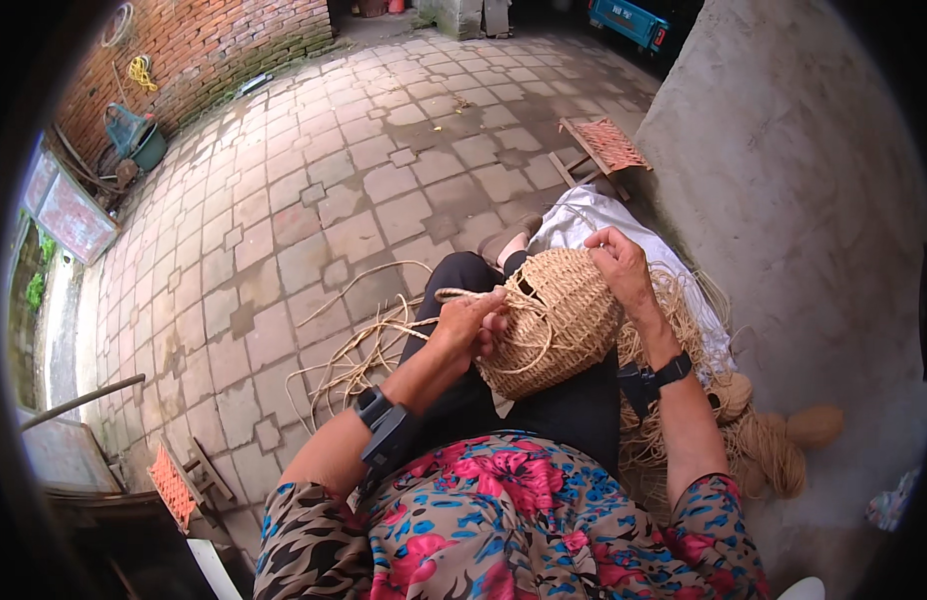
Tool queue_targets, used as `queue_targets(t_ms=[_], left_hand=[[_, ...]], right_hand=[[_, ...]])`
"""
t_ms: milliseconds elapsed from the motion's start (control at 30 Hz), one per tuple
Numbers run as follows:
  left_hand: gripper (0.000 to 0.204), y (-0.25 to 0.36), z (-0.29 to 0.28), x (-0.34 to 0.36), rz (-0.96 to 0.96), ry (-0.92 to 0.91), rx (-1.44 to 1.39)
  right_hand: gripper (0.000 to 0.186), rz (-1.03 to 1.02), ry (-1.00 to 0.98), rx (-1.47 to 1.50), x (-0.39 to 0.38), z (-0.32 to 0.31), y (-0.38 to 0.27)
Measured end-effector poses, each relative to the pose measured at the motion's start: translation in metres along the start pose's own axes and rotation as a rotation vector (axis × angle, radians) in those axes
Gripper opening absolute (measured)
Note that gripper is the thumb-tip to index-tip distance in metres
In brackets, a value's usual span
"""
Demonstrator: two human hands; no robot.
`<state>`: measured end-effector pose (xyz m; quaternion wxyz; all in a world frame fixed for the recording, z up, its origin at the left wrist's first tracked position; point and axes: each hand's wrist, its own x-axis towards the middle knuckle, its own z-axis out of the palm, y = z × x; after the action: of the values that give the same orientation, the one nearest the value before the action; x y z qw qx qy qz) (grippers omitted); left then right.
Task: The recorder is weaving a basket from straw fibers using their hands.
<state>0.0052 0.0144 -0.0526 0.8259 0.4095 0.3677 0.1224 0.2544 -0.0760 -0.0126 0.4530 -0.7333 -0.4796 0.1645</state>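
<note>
A woven straw-coloured basket [554, 330] rests on my lap, with an opening in its upper left part. My left hand [474, 322] is closed on a loop of pale cord [452, 294] against the basket's left side. My right hand [619, 265] grips the basket's upper right edge, fingertips bent over it. Loose cord [344, 370] trails from the basket over the paving on the left. More cord [664, 430] and balls of twine [814, 425] lie to the right, beside a white sack [574, 215].
A low stool [609, 145] stands ahead by the plastered wall [784, 200], another [174, 475] at lower left. A green bucket [149, 150] stands by a brick wall [204, 45]; a blue vehicle [624, 25] is at the back. A rod [84, 400] juts in at left.
</note>
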Motion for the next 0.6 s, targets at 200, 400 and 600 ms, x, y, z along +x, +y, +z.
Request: queue_targets(t_ms=[200,400,600], left_hand=[[0.021,0.019,0.003,0.003,0.308,-0.004,0.070],[0.023,0.038,-0.038,-0.002,0.449,0.087,-0.128],[0.031,0.024,-0.049,-0.005,0.315,0.020,0.116]], right_hand=[[0.017,0.008,0.012,0.047,-0.004,-0.003,0.004],[0.017,-0.025,0.045,0.041,-0.003,0.000,0.011],[0.017,-0.009,0.035,0.059,-0.005,0.001,0.007]])
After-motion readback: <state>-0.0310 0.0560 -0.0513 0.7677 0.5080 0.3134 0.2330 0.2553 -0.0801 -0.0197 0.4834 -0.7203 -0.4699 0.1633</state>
